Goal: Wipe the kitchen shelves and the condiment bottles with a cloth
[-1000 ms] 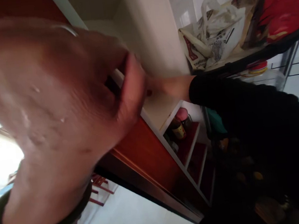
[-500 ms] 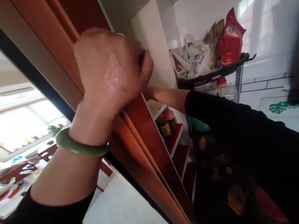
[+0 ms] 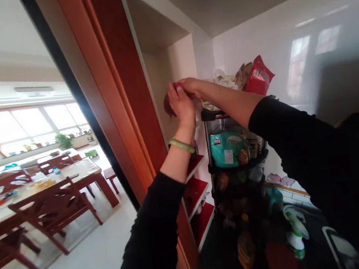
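Note:
Both hands meet in front of the wall niche beside the wooden door frame (image 3: 121,80). My left hand (image 3: 181,105), with a green bangle (image 3: 181,145) at its wrist, is closed on a dark red, soft-looking thing (image 3: 168,105); its exact kind does not show. Touching the same dark red thing from behind and above, my right hand (image 3: 190,86) has its fingers bent around it, partly hidden by the left hand. The lower part of the niche, behind my left forearm, holds red shelves (image 3: 197,195).
Right of the niche stands a black corner rack (image 3: 214,169) with a teal packet (image 3: 228,148), and a red bag (image 3: 259,75) on top. Below are a spray bottle (image 3: 295,229) and a dark counter. Through the doorway are a dining table (image 3: 86,166) and wooden chairs (image 3: 56,209).
My left hand has moved from in front of the door frame into the niche, joining my right hand, which was hidden before. The dark red thing has come into view between them.

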Motion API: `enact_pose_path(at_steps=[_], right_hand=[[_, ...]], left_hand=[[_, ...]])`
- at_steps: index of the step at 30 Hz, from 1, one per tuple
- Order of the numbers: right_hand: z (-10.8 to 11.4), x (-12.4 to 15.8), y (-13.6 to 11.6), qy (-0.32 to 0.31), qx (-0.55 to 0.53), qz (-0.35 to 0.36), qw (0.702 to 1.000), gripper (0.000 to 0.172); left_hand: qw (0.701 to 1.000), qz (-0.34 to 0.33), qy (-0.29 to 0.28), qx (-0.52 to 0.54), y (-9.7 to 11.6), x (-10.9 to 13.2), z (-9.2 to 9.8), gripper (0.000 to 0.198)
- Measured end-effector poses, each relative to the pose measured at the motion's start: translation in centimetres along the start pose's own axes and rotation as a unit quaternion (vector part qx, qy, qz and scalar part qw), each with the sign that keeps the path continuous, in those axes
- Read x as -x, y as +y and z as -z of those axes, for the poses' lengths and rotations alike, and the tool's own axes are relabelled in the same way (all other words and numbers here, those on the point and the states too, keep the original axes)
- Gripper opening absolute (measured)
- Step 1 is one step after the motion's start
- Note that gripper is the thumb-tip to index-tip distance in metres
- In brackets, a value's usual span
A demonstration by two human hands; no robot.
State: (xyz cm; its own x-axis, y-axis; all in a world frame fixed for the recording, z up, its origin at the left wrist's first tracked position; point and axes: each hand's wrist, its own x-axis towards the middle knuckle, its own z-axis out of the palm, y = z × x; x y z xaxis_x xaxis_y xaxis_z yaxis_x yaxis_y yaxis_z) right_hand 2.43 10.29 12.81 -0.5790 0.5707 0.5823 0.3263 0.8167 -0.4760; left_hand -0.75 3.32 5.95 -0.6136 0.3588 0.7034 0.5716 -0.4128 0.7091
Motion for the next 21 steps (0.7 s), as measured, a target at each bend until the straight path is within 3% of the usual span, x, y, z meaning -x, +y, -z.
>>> enact_pose_path(at_steps=[3,7,11,14,17,21], right_hand=[[0.7,-0.4,0.7,-0.018,0.123,0.022,0.992,0.044],[1.9,-1.2,1.8,0.002,0.275,0.04,0.96,0.021],[2.7,-1.7,2.3,0.041,0.446,0.133,0.884,0.022],[3.7,-2.5,2.7,0.065,0.505,0.174,0.843,0.026],[5.5,-3.2,3.8,0.125,0.476,0.187,0.85,0.038],[7.6,-2.7,6.0,0.199,0.386,0.213,0.875,0.044]], left_hand=[[0.997,0.064,0.019,-0.037,-0.6,-1.1,-2.2,0.054],[0.99,0.089,-0.046,-0.102,-2.9,-2.3,-4.3,0.051],[0.979,0.093,-0.095,-0.152,-5.3,-4.1,-7.2,0.059],[0.971,0.118,-0.081,-0.19,-5.8,-5.6,-9.4,0.068],[0.974,0.107,-0.035,-0.196,-5.2,-7.4,-10.6,0.073],[0.979,0.027,0.02,-0.2,-3.6,-10.8,-11.3,0.078]])
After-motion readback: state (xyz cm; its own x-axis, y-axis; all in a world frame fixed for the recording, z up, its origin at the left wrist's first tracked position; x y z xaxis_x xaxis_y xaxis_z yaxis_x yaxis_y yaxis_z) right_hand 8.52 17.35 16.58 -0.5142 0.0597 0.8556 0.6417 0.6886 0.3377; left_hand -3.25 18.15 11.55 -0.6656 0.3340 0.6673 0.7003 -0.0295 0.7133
